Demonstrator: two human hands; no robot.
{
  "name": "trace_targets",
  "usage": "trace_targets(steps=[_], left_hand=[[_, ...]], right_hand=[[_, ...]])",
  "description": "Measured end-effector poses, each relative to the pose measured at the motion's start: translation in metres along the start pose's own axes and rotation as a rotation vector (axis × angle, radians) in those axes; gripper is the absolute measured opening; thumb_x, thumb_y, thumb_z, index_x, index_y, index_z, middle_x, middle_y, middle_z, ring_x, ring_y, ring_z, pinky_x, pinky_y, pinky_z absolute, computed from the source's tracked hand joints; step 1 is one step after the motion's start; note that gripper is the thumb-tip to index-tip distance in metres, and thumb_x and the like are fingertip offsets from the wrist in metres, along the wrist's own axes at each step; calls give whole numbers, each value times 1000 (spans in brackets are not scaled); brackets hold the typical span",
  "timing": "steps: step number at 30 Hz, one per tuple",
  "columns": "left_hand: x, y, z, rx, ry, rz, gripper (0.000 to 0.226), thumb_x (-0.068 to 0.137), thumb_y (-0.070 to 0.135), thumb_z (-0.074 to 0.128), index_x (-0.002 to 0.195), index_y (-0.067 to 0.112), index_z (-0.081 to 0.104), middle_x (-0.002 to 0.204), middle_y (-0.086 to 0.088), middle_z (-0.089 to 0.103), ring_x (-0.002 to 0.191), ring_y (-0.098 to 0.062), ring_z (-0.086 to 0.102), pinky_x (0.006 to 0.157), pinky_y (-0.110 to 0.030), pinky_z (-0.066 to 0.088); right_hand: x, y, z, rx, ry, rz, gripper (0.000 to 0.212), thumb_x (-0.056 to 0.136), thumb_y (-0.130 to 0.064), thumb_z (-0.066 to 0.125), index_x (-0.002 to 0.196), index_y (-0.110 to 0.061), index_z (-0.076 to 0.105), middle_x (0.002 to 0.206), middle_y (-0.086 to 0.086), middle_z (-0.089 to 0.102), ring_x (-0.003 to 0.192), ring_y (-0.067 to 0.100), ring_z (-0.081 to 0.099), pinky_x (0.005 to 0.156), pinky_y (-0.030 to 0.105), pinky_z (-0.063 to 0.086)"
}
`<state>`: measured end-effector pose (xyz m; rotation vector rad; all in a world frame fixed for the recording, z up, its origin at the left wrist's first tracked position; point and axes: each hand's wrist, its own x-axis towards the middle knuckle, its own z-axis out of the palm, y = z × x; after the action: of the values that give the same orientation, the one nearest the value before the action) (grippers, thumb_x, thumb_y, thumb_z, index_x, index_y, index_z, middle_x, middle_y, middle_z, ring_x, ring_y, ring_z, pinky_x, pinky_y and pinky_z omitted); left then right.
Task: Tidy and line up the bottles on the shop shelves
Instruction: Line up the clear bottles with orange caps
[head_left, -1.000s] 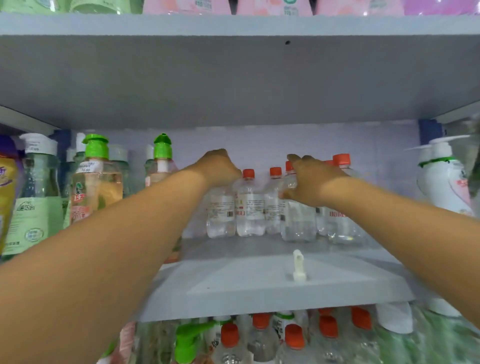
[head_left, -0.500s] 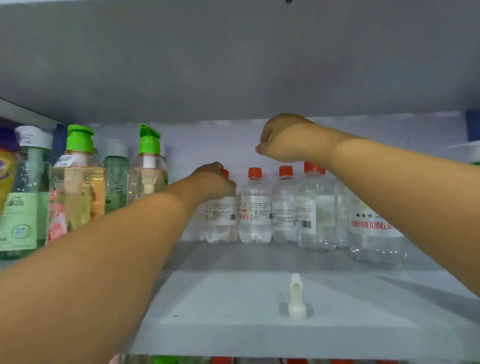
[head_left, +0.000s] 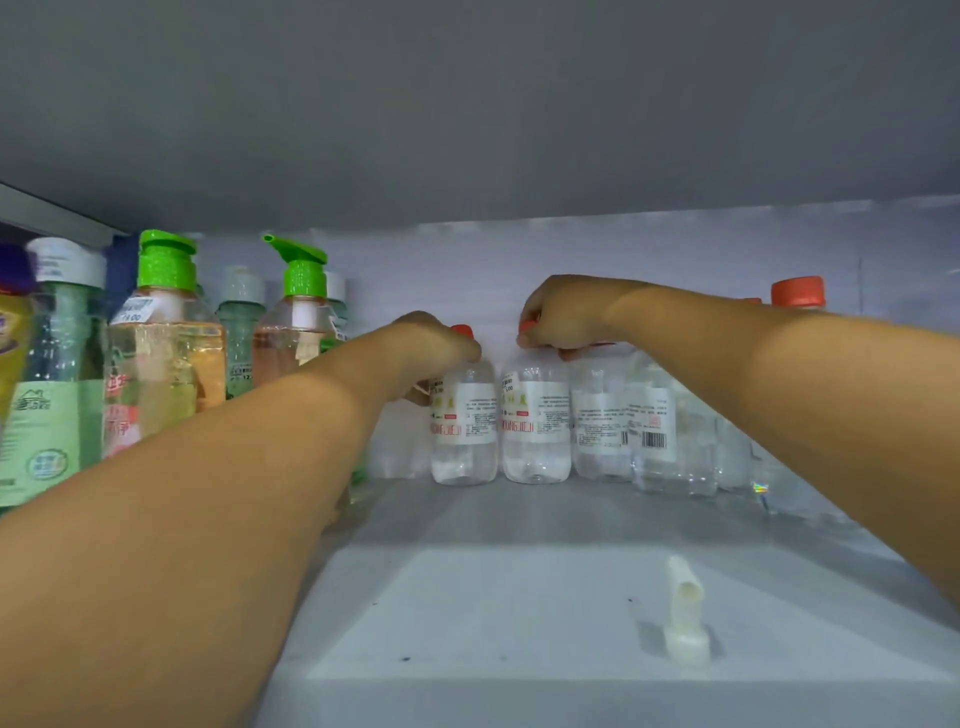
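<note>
Several small clear bottles with red caps and white labels stand in a row at the back of the grey shelf. My left hand grips the top of the leftmost clear bottle, its red cap just showing. My right hand curls over the red cap of the second clear bottle. More clear bottles stand to the right, partly hidden behind my right forearm. A taller red-capped bottle shows above that forearm.
Pump bottles with green tops and green-labelled bottles fill the shelf's left side. A small white plastic peg stands upright near the front of the shelf. The shelf above hangs low over the bottles.
My right hand came down from near the upper shelf onto the second bottle's cap. The first two bottles now show their labels turned differently. The view moved closer.
</note>
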<state>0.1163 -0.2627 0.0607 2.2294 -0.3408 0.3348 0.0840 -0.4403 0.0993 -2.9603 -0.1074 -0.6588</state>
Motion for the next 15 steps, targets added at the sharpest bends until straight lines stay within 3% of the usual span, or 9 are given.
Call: trace_targets(steps=[3,10,12,15], left_hand=[[-1,-1,3,73,-1,27,38,92,42,70,112,9,63,103,-12,73,91,-27,72,82,-45,64],[-7,2,10,115,30,47,44,91,42,72,115,8,58,105,-15,71,94,-32,72,80,-49,64],[-10,2,10,110,40,37,49,91,44,72,120,8,55,109,-15,69,96,-33,71,81,-50,63],[-13,2,13,109,68,26,55,91,45,72,128,10,50,116,-15,66,100,-34,69,83,-51,63]], right_hand=[[0,-1,1,15,-12,-9,20,100,-32,60,115,-22,70,91,4,73,76,20,69,68,28,53],[3,-2,8,-23,20,-35,26,103,-22,55,126,-23,66,82,-7,64,74,15,65,66,27,52],[2,-1,9,-46,47,-39,29,102,-17,53,129,-24,64,89,-9,63,78,13,62,66,26,50],[-5,-3,11,-94,42,-51,38,100,-10,51,133,-24,63,119,-6,62,98,17,60,82,28,52]])
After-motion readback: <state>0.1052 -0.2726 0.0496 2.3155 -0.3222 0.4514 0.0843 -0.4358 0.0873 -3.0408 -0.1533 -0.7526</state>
